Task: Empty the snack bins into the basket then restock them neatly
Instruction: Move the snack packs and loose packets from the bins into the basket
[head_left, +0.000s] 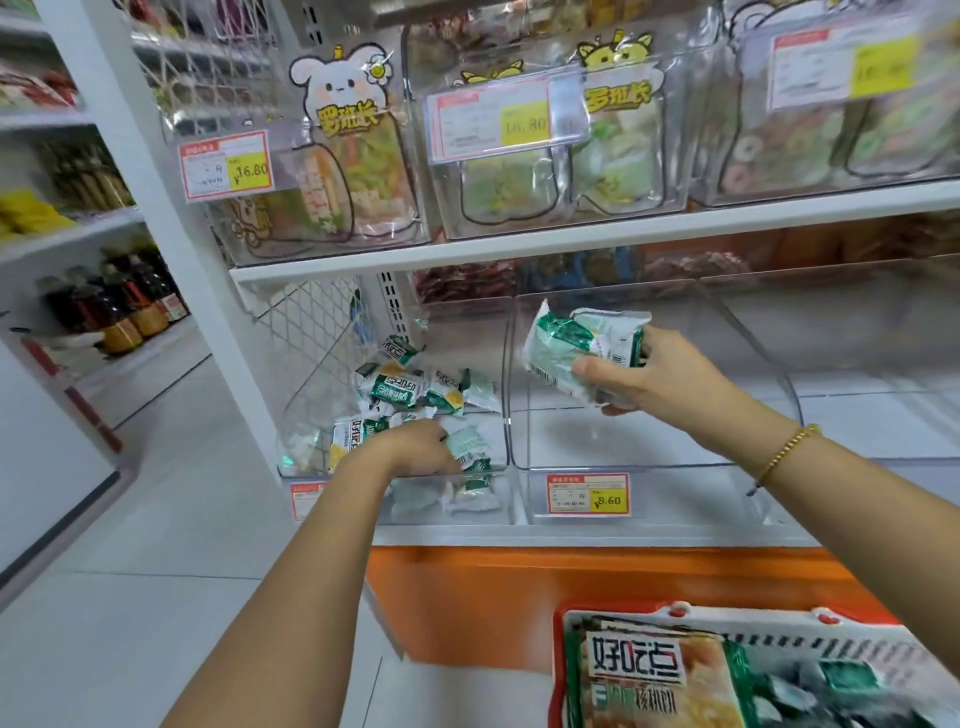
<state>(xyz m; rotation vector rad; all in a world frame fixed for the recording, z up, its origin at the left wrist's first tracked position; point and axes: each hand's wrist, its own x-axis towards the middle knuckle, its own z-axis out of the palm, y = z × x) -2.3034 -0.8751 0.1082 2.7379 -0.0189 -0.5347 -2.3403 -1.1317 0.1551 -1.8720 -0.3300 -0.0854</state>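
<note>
Packets (415, 389) look light, crinkly and slippery: green-and-white foil with yellow corners. Best pinched across the flat middle, several at once. Most lie heaped in left bin (306, 405). Right hand (660, 374) clutches a bunch (576, 348) over middle bin (623, 439). Left hand (415, 447) reaches into heap; cannot tell its grip. Basket (753, 623), lower right, holds more.

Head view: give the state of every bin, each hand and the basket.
Left bin: partly full of snack packets.
Middle bin: no packets seen inside.
Left hand: down among the left bin's packets, grip unclear.
Right hand: fingers grip a bunch of packets over the middle bin.
Basket: holds snack bags.
</note>
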